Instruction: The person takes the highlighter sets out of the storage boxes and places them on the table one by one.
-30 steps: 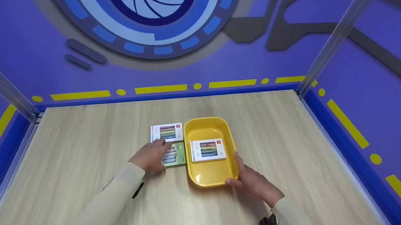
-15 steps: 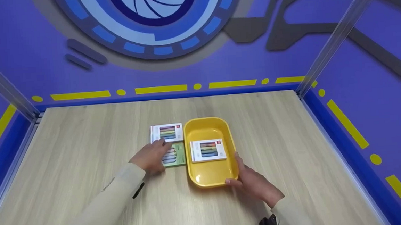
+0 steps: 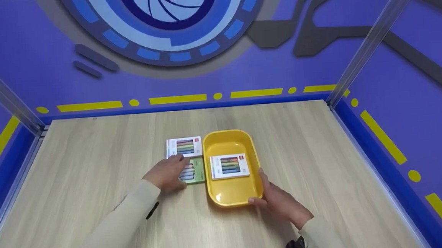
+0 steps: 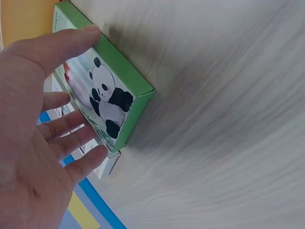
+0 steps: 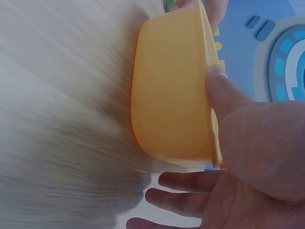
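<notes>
My left hand spans the green crayon box, thumb at its near edge and fingers along the far edge. A panda picture covers part of this box's face in the left wrist view, and the hand hides its left end in the head view. Just beyond it lies a white crayon box with a window of coloured sticks. The yellow tray stands right beside both, with another white crayon box flat inside. My right hand holds the tray's near right corner, its thumb at the rim.
Pale wood-grain tabletop surrounds the things. A blue-purple printed wall rises at the back, with side walls left and right. Metal posts mark the back corners.
My left thumb has shifted slightly right along the green crayon box's near edge. The boxes, the tray and my right hand stay in place.
</notes>
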Demonstrator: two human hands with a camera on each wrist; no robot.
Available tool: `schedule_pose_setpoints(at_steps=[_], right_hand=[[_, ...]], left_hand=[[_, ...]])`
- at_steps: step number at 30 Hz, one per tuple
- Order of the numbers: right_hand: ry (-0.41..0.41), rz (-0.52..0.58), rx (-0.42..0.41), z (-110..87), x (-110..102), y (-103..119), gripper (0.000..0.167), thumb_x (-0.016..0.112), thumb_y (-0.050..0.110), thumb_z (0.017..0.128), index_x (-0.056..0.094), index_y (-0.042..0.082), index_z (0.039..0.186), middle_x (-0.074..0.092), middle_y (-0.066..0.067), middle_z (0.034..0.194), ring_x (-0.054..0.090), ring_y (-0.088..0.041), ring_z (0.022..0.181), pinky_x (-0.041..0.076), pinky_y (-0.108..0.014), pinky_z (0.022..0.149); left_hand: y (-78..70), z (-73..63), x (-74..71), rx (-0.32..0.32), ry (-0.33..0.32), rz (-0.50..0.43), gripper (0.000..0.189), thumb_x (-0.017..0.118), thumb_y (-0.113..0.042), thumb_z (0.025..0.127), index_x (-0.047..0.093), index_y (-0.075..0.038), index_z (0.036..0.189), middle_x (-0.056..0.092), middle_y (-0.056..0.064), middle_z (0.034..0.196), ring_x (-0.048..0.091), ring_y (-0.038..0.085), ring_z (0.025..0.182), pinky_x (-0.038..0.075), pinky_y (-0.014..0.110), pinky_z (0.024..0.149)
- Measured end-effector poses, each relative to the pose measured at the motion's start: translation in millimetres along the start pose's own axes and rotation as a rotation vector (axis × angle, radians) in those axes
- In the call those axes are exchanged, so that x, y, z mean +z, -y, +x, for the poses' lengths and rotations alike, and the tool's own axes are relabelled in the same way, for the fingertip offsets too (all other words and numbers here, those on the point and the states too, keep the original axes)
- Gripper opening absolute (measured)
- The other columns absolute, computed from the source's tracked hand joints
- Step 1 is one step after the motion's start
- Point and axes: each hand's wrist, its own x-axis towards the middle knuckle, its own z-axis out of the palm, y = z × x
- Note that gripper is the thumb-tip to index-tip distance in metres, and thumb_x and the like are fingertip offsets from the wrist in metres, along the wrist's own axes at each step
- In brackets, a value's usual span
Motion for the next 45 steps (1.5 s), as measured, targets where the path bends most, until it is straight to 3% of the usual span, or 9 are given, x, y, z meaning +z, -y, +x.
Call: schedule_pose_setpoints(at_steps=[8, 15, 22, 25, 29, 45], right_hand=[[0.006, 0.012, 0.018, -0.8, 1, 0, 0.101, 0.066, 0.046, 0.086, 0.005, 0.003, 0.155, 0.037, -0.021, 0.152, 0.046, -0.031, 0.134, 0.037, -0.051, 0.112], [-0.005, 0.014, -0.014, -2.2, 0, -1, 0.102, 0.067, 0.046, 0.086, 0.006, 0.002, 0.155, 0.039, -0.024, 0.15, 0.047, -0.033, 0.132, 0.038, -0.052, 0.11], [-0.005, 0.009, -0.02, -3.0, 0, -2, 0.103, 0.067, 0.048, 0.085, 0.005, 0.003, 0.155, 0.039, -0.024, 0.15, 0.047, -0.033, 0.133, 0.038, -0.052, 0.11], [-0.006, 0.008, -0.016, -2.9, 0, -2, 0.103, 0.067, 0.047, 0.085, 0.005, 0.003, 0.155, 0.039, -0.024, 0.15, 0.046, -0.032, 0.133, 0.038, -0.051, 0.11], [0.001, 0.009, 0.003, -2.3, 0, -1, 0.103, 0.067, 0.047, 0.085, 0.004, 0.004, 0.155, 0.036, -0.022, 0.152, 0.044, -0.032, 0.136, 0.037, -0.051, 0.112], [0.001, -0.003, 0.003, -1.5, -1, 1, 0.1, 0.066, 0.045, 0.087, 0.005, 0.004, 0.155, 0.038, -0.023, 0.151, 0.046, -0.032, 0.134, 0.037, -0.051, 0.111]], left_hand=[[-0.7, -1.9, -1.6, 0.008, -0.01, 0.01, 0.076, 0.069, -0.04, 0.087, 0.033, -0.022, 0.151, 0.036, 0.005, 0.154, 0.038, 0.026, 0.139, 0.033, 0.046, 0.117], [-2.7, -3.7, -6.3, 0.028, -0.01, 0.008, 0.074, 0.067, -0.043, 0.088, 0.036, -0.02, 0.15, 0.035, 0.007, 0.155, 0.037, 0.027, 0.141, 0.033, 0.047, 0.117], [-8.3, -4.7, -11.1, 0.084, -0.03, 0.048, 0.069, 0.064, -0.043, 0.09, 0.038, -0.018, 0.149, 0.037, 0.008, 0.154, 0.037, 0.026, 0.141, 0.033, 0.046, 0.117], [-11.0, -4.8, -12.3, 0.088, -0.041, 0.058, 0.066, 0.063, -0.043, 0.091, 0.038, -0.022, 0.148, 0.038, 0.006, 0.153, 0.039, 0.025, 0.14, 0.036, 0.045, 0.115], [-14.2, -4.6, -14.5, 0.102, -0.062, 0.042, 0.061, 0.061, -0.04, 0.092, 0.039, -0.026, 0.148, 0.039, 0.005, 0.153, 0.04, 0.024, 0.139, 0.036, 0.046, 0.115], [-29.1, 1.0, -24.7, 0.235, -0.221, 0.072, 0.05, 0.058, -0.036, 0.094, 0.048, -0.02, 0.141, 0.053, 0.001, 0.137, 0.052, 0.017, 0.125, 0.043, 0.039, 0.11]])
